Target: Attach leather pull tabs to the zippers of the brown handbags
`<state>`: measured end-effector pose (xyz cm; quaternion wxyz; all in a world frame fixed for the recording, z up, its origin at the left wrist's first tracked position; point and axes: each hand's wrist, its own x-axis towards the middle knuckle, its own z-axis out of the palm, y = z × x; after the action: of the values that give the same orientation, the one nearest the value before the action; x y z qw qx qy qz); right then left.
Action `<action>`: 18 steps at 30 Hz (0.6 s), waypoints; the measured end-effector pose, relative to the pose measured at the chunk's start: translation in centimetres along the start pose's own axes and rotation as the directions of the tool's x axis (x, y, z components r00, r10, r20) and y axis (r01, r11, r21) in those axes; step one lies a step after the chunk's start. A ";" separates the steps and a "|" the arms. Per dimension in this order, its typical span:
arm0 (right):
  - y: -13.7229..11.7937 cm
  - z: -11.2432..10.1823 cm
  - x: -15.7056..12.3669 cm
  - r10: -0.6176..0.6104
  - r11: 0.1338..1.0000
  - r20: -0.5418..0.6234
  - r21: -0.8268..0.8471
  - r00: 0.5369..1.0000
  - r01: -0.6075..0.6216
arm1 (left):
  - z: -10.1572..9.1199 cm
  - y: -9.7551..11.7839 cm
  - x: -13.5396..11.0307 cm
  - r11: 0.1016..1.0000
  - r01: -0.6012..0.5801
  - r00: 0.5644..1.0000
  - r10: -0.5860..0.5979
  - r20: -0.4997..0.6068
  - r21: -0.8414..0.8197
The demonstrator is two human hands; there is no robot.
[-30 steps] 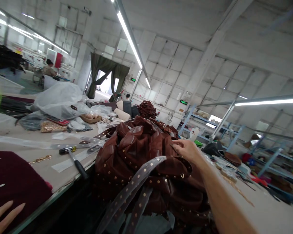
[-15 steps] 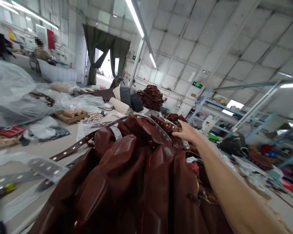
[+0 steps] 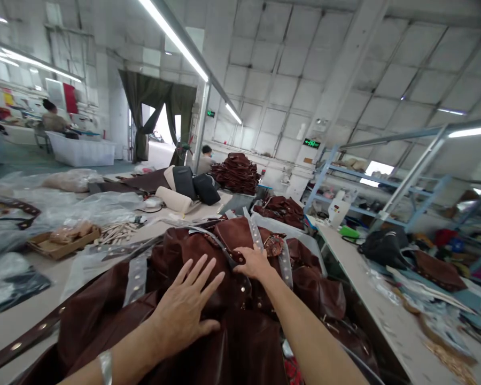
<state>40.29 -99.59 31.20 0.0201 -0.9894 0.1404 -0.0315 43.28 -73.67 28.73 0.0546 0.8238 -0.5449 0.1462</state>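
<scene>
A heap of dark brown leather bags [image 3: 248, 342] with studded straps fills the space in front of me. My left hand [image 3: 184, 307] lies on the leather with its fingers spread, holding nothing. A metal-coloured bracelet is on that wrist. My right hand [image 3: 254, 263] reaches across the heap, its thumb and fingers closed around a dark leather strap [image 3: 235, 256]. Beside it, a strap wrapped in clear plastic [image 3: 252, 227] stands up from the pile. Another wrapped, studded strap [image 3: 136, 278] lies to the left of my left hand.
On the left side of the table are a cardboard tray [image 3: 60, 246], wooden pieces [image 3: 118, 233] and plastic sheets. Farther back stand a cream roll [image 3: 174, 199] and a stack of brown leather [image 3: 235, 174]. A sewing machine [image 3: 339, 206] is at right. Two people sit in the background.
My left hand has come into view and rests on the leather. My right hand has moved left and closed on a strap. The view has shifted, showing more of the bags and table.
</scene>
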 end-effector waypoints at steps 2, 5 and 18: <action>1.6 1.1 0.2 0.008 1.000 0.012 -0.024 1.000 -0.008 | 2.4 -0.5 3.0 0.998 0.056 0.995 -0.055 0.085 -0.018; 4.4 2.3 1.0 0.066 0.995 0.028 -0.072 0.997 -0.063 | 6.9 -2.6 5.8 0.994 0.103 0.985 -0.106 0.136 0.030; 21.5 0.0 1.9 0.246 0.952 0.038 -0.196 0.969 -0.234 | 22.7 -10.7 13.2 0.995 0.044 0.990 -0.031 0.137 -0.093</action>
<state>36.14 -120.70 30.23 -0.0662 -0.9628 0.2614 0.0153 61.97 -86.66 11.83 0.0596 0.8385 -0.5381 0.0627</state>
